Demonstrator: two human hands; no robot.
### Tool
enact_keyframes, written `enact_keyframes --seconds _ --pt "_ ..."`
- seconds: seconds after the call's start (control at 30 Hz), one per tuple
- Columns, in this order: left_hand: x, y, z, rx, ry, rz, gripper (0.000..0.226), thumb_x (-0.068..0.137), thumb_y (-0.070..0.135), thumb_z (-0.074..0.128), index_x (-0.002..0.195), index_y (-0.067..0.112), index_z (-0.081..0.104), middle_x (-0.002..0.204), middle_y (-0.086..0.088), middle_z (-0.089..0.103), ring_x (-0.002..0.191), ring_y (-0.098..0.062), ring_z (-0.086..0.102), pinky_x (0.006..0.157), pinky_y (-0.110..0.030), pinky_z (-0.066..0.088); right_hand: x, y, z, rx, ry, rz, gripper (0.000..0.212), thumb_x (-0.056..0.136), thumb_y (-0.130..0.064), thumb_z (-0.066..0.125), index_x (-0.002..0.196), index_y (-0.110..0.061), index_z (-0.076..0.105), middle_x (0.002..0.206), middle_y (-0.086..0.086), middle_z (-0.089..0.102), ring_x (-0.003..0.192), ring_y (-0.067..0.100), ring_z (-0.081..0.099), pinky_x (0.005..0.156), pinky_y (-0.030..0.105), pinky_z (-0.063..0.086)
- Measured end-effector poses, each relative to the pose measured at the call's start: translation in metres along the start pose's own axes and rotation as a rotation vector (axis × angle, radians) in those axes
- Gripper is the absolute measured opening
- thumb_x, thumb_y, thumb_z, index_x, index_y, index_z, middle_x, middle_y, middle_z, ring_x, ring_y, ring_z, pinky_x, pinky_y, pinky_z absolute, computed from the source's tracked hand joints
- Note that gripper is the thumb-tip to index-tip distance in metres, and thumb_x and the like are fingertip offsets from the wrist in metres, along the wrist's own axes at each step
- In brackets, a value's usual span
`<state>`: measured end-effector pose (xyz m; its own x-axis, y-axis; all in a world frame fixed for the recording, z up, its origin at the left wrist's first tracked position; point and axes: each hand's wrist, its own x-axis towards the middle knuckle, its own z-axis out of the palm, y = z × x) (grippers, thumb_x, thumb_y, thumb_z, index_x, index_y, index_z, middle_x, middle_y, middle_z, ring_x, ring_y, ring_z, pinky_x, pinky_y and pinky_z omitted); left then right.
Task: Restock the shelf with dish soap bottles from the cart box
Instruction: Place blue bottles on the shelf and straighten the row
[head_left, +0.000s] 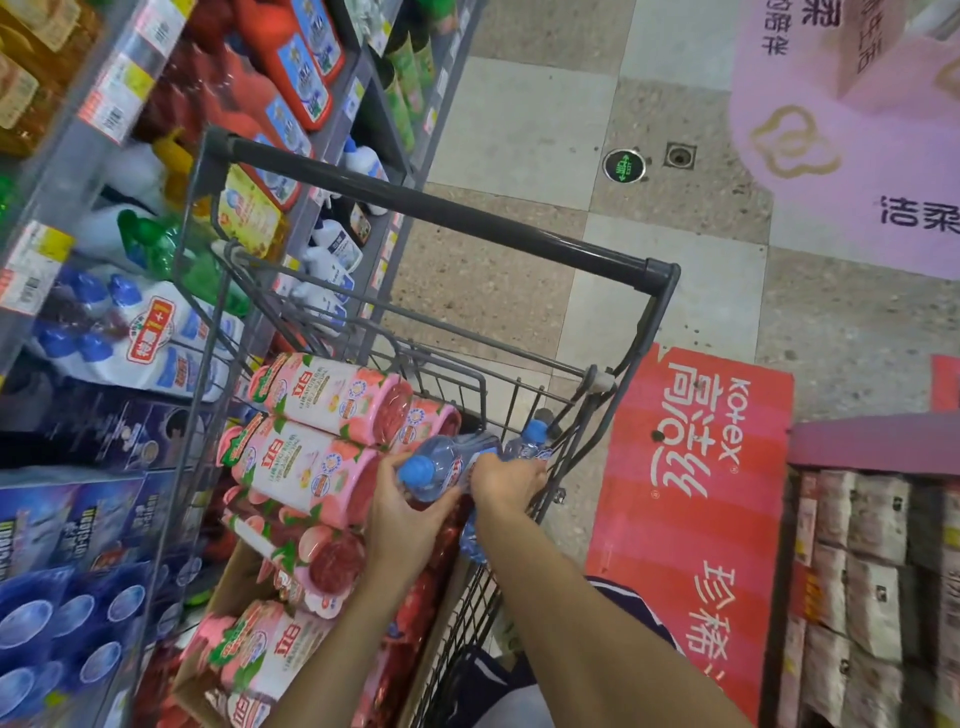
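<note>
Both my hands are down in the grey wire cart (649, 275). My left hand (402, 512) grips a clear blue bottle with a blue cap (434, 465), lying tilted over the cart's load. My right hand (506, 480) is closed on the far part of the same bottle or on another blue-capped bottle (532, 439) at the cart's right wall; I cannot tell which. Several pink peach-labelled dish soap bottles (317, 395) lie in the cart, some in a cardboard box (228, 587). The shelf (67, 171) stands left of the cart.
The shelf holds red, green, white and blue cleaning bottles and blue boxes (67, 525). A red Kotex display carton (691, 499) stands right of the cart, with a rack of packaged goods (872, 582) beyond it. A pink floor sticker (857, 156) lies ahead on the tiled aisle.
</note>
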<state>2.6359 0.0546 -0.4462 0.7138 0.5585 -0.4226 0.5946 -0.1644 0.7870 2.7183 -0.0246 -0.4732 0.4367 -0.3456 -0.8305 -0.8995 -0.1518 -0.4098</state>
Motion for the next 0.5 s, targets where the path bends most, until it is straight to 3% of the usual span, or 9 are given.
enact_keyframes --seconds 0.07,0.2,0.4,0.5 --pt "-0.002 0.002 -0.003 -0.01 0.007 -0.006 0.054 0.068 0.018 0.089 0.104 0.033 0.051 0.101 0.006 0.069 0.091 -0.009 0.07 0.086 -0.036 0.057 0.001 -0.002 0.003 -0.019 0.011 0.024 0.081 0.094 -0.015 0.059 0.155 0.0 0.007 0.161 0.016 0.018 0.143 0.033 0.033 0.112 0.044 0.034" --pt "-0.004 0.01 -0.006 -0.015 -0.01 -0.002 0.053 0.072 0.015 0.086 0.108 0.028 0.051 0.102 0.007 0.068 0.091 -0.004 0.068 0.088 -0.033 0.056 0.001 0.002 0.001 -0.031 0.027 0.056 0.075 0.093 -0.015 0.061 0.148 -0.003 0.012 0.141 0.023 0.048 0.12 0.042 0.057 0.096 0.047 0.051" --pt "-0.008 0.013 -0.015 0.006 -0.015 0.037 0.055 0.071 0.015 0.087 0.112 0.025 0.052 0.107 0.005 0.067 0.096 -0.006 0.068 0.088 -0.03 0.057 0.002 0.026 0.005 -0.048 0.03 -0.004 0.08 0.088 -0.019 0.067 0.149 0.001 0.02 0.144 0.024 0.046 0.129 0.04 0.051 0.106 0.048 0.045" --pt "-0.015 0.018 -0.022 0.014 -0.031 0.033 0.055 0.071 0.014 0.087 0.107 0.034 0.051 0.108 0.009 0.065 0.096 0.002 0.065 0.088 -0.024 0.055 0.003 0.029 0.004 -0.071 0.038 -0.03 0.085 0.091 -0.02 0.067 0.154 0.0 0.015 0.148 0.023 0.043 0.134 0.038 0.047 0.109 0.046 0.041"
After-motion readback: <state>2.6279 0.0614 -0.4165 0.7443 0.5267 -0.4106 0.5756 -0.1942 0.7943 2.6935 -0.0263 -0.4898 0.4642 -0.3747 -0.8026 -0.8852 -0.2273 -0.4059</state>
